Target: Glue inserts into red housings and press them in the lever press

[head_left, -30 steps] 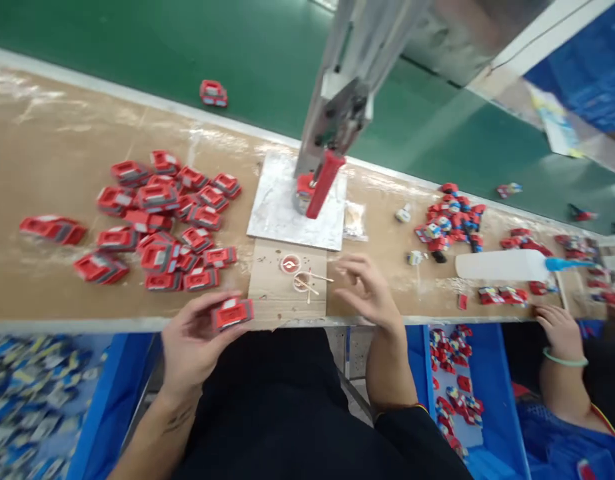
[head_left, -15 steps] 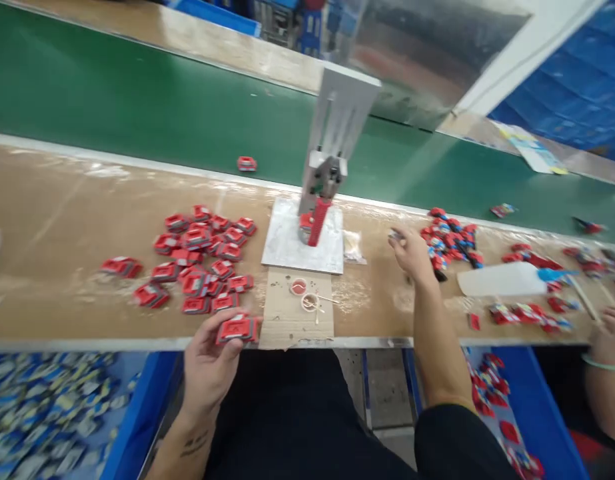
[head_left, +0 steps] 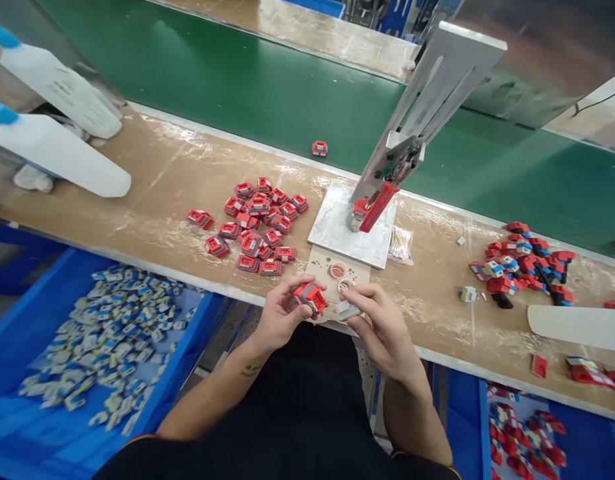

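Note:
My left hand [head_left: 286,311] has its fingers closed around a red-and-grey plastic toy part [head_left: 311,298], shaped like a small vehicle body. Close beside it, my right hand [head_left: 382,327] pinches a small whitish-grey plastic piece [head_left: 346,309]; the two parts are apart. Under and beyond the hands lies a cardboard sheet [head_left: 316,261] bearing two small round cups, one with red contents [head_left: 338,271] and one pale [head_left: 346,286]. A pile of similar red parts [head_left: 260,204] lies left of the cardboard.
A metal press stand [head_left: 427,113] with a red handle [head_left: 380,208] rises from a white base plate [head_left: 332,227]. Blue bins [head_left: 187,360] sit below the table edge. White bottles [head_left: 62,153] stand left; red-and-blue toy pieces [head_left: 527,260] lie right. Behind runs a green belt [head_left: 227,80].
My right hand has come from the table's right side to beside my left hand, holding the whitish-grey piece. My left hand has tilted the red part. The view has swung left.

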`<state>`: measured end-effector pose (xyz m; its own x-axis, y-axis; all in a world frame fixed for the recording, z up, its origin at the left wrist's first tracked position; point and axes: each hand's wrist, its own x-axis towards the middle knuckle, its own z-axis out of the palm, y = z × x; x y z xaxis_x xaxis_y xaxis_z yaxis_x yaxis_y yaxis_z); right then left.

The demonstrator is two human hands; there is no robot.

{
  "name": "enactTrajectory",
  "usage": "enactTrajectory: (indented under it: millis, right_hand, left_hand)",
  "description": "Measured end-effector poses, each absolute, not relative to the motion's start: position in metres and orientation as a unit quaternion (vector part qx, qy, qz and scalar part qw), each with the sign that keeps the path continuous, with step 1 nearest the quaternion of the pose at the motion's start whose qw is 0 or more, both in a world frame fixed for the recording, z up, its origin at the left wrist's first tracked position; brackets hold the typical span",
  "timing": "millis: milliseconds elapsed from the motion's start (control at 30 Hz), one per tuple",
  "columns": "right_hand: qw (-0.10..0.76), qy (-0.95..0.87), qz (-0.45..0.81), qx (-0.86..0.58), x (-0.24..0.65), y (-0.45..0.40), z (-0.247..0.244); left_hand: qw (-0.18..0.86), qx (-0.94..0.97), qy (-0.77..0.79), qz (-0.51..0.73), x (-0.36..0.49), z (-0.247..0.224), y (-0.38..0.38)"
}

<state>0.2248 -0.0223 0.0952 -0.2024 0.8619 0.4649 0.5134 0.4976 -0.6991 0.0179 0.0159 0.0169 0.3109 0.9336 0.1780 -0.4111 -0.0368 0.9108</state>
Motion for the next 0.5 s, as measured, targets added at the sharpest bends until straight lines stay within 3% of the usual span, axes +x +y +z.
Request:
enactTrajectory:
  millis: [200,500]
  right_hand:
    - [0.448,-0.728,0.204,-0.477,0.21,-0.018,0.091]
    - [0.459,-0.702,0.224,-0.496,0.202,-0.017,0.078]
  left_hand:
    - [0.564,0.552,0.308,0.531,0.018,0.018,0.01]
    - [0.625,0.516,0.382,0.443,0.018,0.033,-0.004]
